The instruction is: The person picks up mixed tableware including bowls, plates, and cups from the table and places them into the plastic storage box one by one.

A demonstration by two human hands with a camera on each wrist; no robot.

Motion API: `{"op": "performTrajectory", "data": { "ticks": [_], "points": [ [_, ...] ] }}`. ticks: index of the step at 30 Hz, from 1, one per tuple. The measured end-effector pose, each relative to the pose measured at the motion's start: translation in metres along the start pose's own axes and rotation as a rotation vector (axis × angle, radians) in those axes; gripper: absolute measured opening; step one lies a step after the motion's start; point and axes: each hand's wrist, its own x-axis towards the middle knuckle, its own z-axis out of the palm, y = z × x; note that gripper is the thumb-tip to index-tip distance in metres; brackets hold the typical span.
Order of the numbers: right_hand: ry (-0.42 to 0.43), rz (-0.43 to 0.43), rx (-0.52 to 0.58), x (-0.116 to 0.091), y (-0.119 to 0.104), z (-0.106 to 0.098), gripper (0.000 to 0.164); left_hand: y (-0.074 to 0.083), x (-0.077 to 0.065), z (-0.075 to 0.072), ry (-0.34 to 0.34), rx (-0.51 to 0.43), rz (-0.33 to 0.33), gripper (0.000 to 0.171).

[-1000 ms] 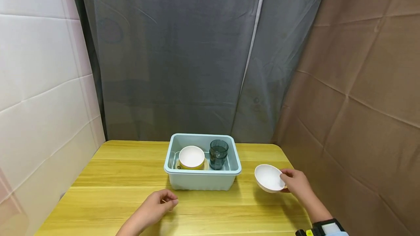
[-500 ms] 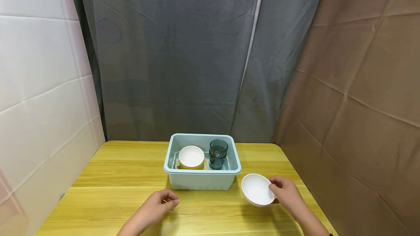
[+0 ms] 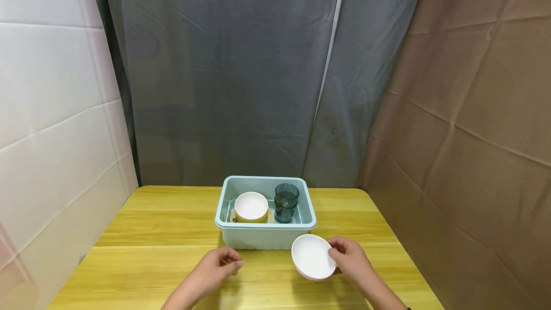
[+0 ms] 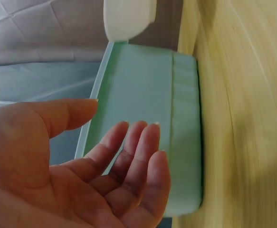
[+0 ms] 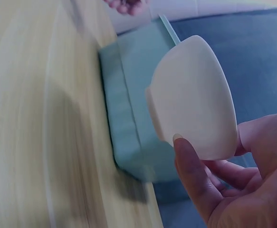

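Note:
A white bowl (image 3: pixel 313 257) is pinched at its right side by my right hand (image 3: pixel 350 258), thumb inside the rim and fingers below. It hangs above the table, tilted a little, in front of the bin's right corner. The right wrist view shows the bowl (image 5: pixel 195 99) from outside, with its foot ring facing the table. My left hand (image 3: pixel 217 269) holds nothing; its fingers are loosely curled in front of the light blue bin (image 3: pixel 262 238). In the left wrist view the left hand (image 4: pixel 105 175) has its palm up beside the bin.
Inside the bin stand a white-and-yellow bowl (image 3: pixel 251 205) on a pale yellow round thing and dark clear cups (image 3: pixel 286 202), stacked, at the right. The wooden table (image 3: pixel 142 233) has curtains behind and at both sides.
My right hand has carried the white bowl leftward and nearer to me, from the table's right side to in front of the bin. My left hand has shifted slightly right.

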Motion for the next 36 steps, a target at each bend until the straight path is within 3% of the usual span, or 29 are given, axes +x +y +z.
{"op": "performTrajectory", "data": {
  "ticks": [8, 18, 27, 36],
  "points": [
    [-0.077, -0.042, 0.001, -0.002, -0.010, 0.038, 0.024, 0.003, 0.006, 0.014, 0.013, -0.033, 0.027, 0.015],
    [-0.171, -0.098, 0.023, -0.002, -0.018, 0.072, 0.019, 0.007, 0.011, 0.027, 0.038, -0.164, 0.005, 0.027],
    [-0.196, -0.123, 0.048, -0.001, -0.021, 0.094, 0.020, 0.004, 0.012, 0.037, 0.064, -0.251, -0.013, 0.033],
    [-0.190, -0.116, 0.041, -0.003, -0.025, 0.098, 0.021, 0.005, 0.008, 0.036, 0.084, -0.281, -0.024, 0.034]
  ]
}}
